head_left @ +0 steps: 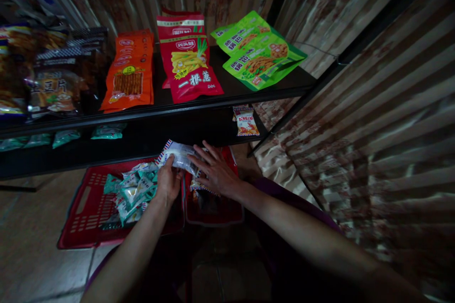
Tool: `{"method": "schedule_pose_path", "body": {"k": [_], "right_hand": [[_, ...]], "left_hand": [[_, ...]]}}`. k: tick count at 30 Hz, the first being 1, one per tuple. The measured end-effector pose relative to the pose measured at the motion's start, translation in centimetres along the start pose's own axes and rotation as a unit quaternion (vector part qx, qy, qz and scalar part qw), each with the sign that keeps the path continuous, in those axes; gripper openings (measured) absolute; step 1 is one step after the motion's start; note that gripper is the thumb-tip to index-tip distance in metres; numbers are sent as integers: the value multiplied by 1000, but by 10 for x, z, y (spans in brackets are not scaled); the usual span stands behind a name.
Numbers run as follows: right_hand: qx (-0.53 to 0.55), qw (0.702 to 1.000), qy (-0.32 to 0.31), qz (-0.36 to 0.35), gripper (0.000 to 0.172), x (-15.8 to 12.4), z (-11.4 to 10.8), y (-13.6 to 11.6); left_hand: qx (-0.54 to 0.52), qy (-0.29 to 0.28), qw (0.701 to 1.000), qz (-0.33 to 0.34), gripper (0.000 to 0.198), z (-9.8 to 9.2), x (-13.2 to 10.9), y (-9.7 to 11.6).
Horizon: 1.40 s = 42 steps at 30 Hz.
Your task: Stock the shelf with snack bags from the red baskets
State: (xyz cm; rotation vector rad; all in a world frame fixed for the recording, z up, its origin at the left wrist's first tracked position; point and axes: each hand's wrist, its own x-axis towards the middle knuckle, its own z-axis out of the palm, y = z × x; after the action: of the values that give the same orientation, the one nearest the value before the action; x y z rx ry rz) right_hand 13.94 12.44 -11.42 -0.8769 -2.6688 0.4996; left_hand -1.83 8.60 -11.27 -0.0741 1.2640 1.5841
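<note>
A white snack packet with a red-and-blue striped edge is held above two red baskets. My left hand grips its left part, thumb on top. My right hand lies over its right end with the fingers spread, touching it or just above. Under my right hand, more striped packets lie in the right red basket. Left of my left hand, the wider red basket holds several green-and-white packets.
A black shelf runs across in front. Its upper level bears orange packs, red packs, green pouches and brown bags. Small green packets and a white-red packet lie below. A curtain hangs at right.
</note>
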Motion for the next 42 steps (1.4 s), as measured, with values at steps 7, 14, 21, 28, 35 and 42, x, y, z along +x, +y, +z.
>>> {"method": "schedule_pose_path", "body": {"k": [7, 14, 21, 28, 35, 42], "right_hand": [[148, 986, 33, 74, 50, 6, 0, 4], [547, 744, 113, 367, 23, 14, 2, 14], [721, 520, 37, 455, 12, 11, 4, 4], [699, 570, 30, 430, 22, 3, 11, 5], [708, 565, 17, 423, 15, 0, 12, 13], [692, 581, 15, 428, 16, -7, 12, 11]], "left_hand": [[-25, -101, 994, -20, 22, 0, -5, 2], [87, -32, 995, 48, 21, -8, 4, -6], [46, -73, 995, -51, 19, -8, 15, -10], [50, -51, 997, 15, 31, -5, 9, -8], [78, -85, 993, 29, 33, -6, -4, -1], [83, -58, 994, 30, 31, -10, -4, -3]]}}
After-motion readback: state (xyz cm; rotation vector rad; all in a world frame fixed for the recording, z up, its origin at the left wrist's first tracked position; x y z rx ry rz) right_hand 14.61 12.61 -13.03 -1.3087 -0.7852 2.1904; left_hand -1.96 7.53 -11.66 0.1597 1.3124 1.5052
